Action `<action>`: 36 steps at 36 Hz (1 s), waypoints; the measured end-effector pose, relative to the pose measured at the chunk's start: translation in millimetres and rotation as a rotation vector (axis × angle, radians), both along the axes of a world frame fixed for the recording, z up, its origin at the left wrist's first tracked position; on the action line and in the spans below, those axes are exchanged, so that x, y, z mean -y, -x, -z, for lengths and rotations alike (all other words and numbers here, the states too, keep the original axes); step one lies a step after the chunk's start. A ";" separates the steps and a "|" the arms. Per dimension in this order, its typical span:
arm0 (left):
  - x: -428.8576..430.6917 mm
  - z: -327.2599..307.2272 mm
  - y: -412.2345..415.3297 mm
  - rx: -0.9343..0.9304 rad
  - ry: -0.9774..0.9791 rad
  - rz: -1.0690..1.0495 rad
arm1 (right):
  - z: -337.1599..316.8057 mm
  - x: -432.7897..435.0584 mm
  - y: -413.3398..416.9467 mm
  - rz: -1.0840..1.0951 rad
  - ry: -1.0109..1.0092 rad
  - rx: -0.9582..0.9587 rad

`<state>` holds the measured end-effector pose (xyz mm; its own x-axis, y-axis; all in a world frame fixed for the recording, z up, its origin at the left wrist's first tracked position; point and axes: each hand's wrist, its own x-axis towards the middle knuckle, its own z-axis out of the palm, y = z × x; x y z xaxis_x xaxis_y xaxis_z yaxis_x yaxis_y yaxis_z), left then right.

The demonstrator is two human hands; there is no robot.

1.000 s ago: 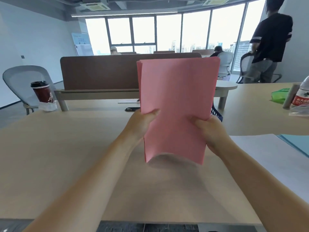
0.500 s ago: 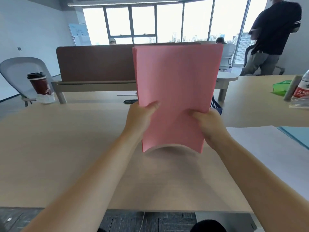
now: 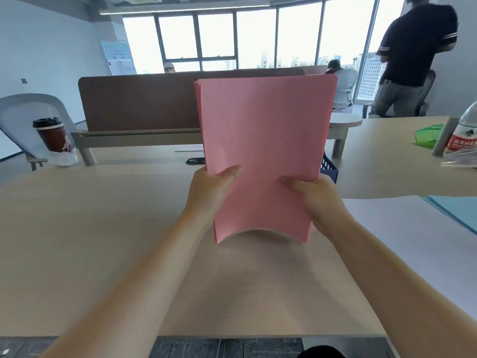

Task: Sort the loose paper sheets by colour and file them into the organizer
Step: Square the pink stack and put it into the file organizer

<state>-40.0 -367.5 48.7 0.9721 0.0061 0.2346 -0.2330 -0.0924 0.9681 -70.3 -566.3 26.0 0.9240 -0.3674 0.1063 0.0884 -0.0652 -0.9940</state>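
Pink stack on end in both my hands, not yet filed.

I have the pink sheets (image 3: 265,151) gathered into one stack, held upright over the counter (image 3: 103,228) with the bottom edge bowed; I cannot tell whether that edge touches the surface. My left hand (image 3: 209,192) grips the lower left edge, thumb across the front, and my right hand (image 3: 320,200) grips the lower right edge the same way. Just behind the stack's right side a corner of the dark blue mesh organizer (image 3: 329,169) shows; the paper hides the rest, so I cannot say what it already holds. To my right, white sheets (image 3: 402,228) lie flat, with light blue sheets (image 3: 456,210) beside them at the frame edge. My read is that the sorting looks about done: pink is ready to file, and white and blue are piled but wait their turn. Farther out stand a coffee cup (image 3: 54,135) at left and a water bottle (image 3: 464,135) at right.
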 end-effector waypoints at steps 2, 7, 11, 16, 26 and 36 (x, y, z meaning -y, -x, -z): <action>0.4 2.9 1.5 -0.014 -0.002 0.005 | 2.4 -1.5 0.1 -0.006 0.014 -0.015; -6.6 0.1 5.4 -0.027 0.059 0.015 | -3.1 -1.1 4.5 -0.028 -0.017 0.024; -14.3 5.9 10.8 -0.041 -0.011 0.014 | 3.1 -9.2 10.4 -0.033 0.009 -0.009; -38.5 -14.2 25.3 0.019 -0.121 0.095 | -17.5 -18.8 25.3 -0.056 0.012 0.006; -99.1 -78.7 69.2 0.060 -0.198 0.462 | -60.6 -38.2 63.3 -0.325 0.040 -0.039; -76.3 -119.0 68.2 0.222 -0.563 0.157 | -86.8 -45.1 39.8 0.010 0.425 -0.112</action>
